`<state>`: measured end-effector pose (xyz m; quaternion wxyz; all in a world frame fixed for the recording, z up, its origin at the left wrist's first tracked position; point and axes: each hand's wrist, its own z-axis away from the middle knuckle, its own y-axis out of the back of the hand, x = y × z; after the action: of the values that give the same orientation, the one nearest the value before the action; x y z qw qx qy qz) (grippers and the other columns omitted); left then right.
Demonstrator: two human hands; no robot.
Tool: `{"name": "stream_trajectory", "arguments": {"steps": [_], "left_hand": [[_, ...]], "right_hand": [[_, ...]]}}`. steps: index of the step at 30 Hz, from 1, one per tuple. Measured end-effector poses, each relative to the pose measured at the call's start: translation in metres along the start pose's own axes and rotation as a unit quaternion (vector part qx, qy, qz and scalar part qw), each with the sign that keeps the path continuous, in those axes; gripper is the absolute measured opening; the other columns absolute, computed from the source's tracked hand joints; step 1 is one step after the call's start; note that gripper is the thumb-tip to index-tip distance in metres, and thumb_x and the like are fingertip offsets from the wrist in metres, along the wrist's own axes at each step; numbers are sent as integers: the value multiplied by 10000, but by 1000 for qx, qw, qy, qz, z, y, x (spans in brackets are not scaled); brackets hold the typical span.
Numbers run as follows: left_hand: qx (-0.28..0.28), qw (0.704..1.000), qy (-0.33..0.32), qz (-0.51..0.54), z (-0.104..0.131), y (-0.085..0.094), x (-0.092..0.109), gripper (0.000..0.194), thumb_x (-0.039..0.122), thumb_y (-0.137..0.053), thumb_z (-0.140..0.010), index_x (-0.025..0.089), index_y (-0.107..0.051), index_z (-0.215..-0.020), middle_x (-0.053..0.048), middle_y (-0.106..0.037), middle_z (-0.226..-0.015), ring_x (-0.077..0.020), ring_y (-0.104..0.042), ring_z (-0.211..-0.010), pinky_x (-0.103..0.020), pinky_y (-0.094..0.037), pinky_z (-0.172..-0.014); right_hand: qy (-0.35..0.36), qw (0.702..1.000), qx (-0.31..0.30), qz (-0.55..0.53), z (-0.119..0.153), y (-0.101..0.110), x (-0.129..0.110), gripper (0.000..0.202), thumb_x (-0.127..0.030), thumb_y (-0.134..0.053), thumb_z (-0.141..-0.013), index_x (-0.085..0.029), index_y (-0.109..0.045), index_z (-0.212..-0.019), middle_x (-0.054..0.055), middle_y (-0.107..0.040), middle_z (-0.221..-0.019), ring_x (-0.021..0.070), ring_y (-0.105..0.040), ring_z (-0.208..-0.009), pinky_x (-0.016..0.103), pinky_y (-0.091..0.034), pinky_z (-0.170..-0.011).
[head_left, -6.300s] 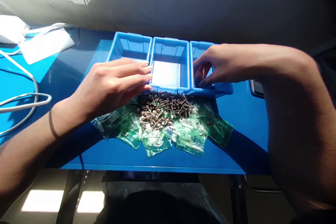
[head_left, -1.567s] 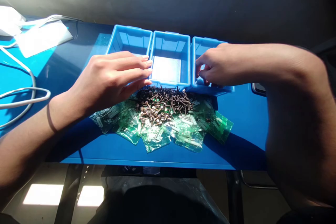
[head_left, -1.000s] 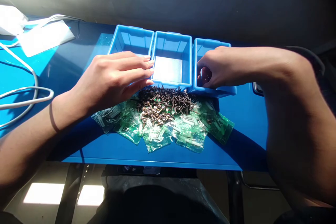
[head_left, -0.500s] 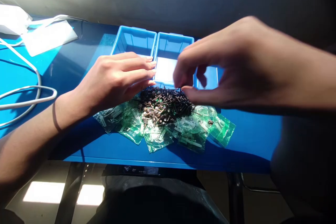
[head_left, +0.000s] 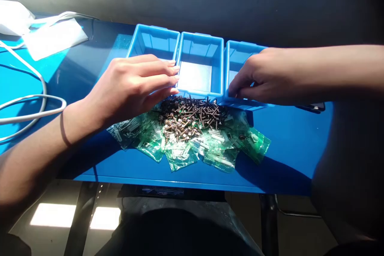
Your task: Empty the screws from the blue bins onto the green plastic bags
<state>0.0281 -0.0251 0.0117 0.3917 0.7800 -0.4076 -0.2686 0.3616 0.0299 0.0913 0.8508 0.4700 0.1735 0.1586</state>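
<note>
My left hand (head_left: 135,82) hovers at the front of the left blue bin (head_left: 157,29), its fingers stretched toward the middle blue bin (head_left: 223,64) and holding nothing. Inside the right blue bin (head_left: 227,66), my right hand (head_left: 258,80) reaches down with thumb and fingers pressed together. Whatever its fingertips may hold is hidden. A pile of dark and shiny screws (head_left: 189,118) lies in front of the bins. Beneath and around the screws are several clear green-tinted bags (head_left: 183,162) with white plastic pieces showing through.
White cables (head_left: 45,88) loop across the left of the blue table (head_left: 288,140). A white sheet (head_left: 55,40) and a white box (head_left: 15,18) sit at the far left. Beyond my right wrist, a dark flat object (head_left: 316,107) partly shows. A grey wall (head_left: 180,0) stands behind the bins.
My right hand has moved right and down, from above the screw pile into the right bin. My left hand has barely shifted.
</note>
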Motion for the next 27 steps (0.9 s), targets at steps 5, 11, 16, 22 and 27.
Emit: {"name": "stream_trajectory", "arguments": {"steps": [5,11,16,22,27], "left_hand": [[-5,1000,-2,-1,0,1,1,226,260,-794,-1094,175,-772,-1302,-81,-840,-1356,-295,-865,-1195,-457,-781,-968],[-3,1000,-2,2,1,1,0,219,245,-775,-1099,169,-766,-1303,-89,-839,-1356,-300,-866,-1206,-464,-790,-979],[-9,1000,21,-1,2,-2,-1,181,318,-702,-1147,261,-750,-1312,0,-833,-1389,-253,-864,-1226,-421,-787,-1004],[-8,1000,13,-5,1,-1,0,188,307,-717,-1141,235,-757,-1310,-29,-839,-1367,-252,-860,-1221,-413,-784,-992],[6,1000,-9,3,-1,-1,-1,207,246,-773,-1095,194,-770,-1295,-69,-847,-1344,-282,-870,-1177,-430,-782,-923]], "right_hand": [[-32,993,-108,39,-14,6,-7,220,-121,-701,-1085,-135,-841,-915,-103,-642,-721,29,-473,-614,224,-361,-626],[-41,996,-74,27,-26,-1,-5,112,-127,-799,-1016,-168,-901,-994,-58,-764,-821,91,-615,-720,267,-424,-686],[-58,997,-43,41,-28,-6,-11,100,-111,-832,-939,-196,-865,-898,-28,-772,-799,155,-695,-715,297,-432,-627],[-87,994,19,63,-25,-5,-16,81,-153,-889,-904,-206,-835,-934,24,-814,-891,198,-720,-729,343,-496,-616],[-74,988,99,90,-4,5,-2,140,-191,-787,-926,-273,-863,-1011,20,-811,-863,196,-674,-644,365,-470,-587]]}}
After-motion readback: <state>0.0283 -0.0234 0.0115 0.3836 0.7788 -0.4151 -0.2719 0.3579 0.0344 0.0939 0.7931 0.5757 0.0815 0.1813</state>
